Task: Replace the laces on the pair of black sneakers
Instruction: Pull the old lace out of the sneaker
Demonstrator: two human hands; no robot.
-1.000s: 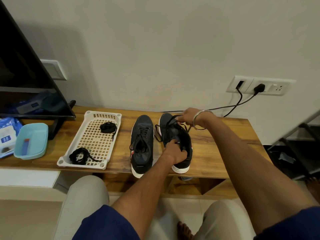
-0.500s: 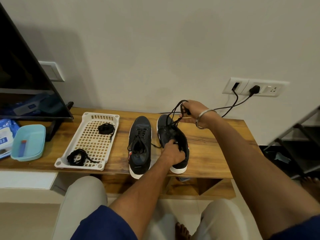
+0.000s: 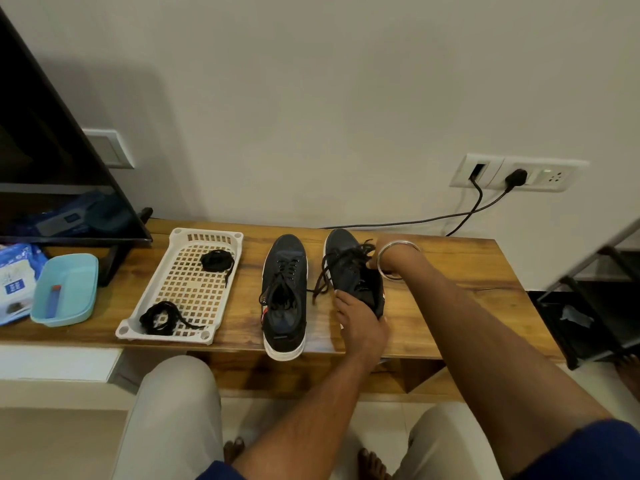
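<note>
A: Wooden bench against the wall?
B: Yes. Left hand grips the right sneaker's heel; right hand, just beyond, pinches its loosened lace.

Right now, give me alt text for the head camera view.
A seated person's left hand holds the right sneaker on a wooden bench while the right hand works its loosened lace. Spare laces lie in a white tray.

Home living room: television, wooden bench.
</note>
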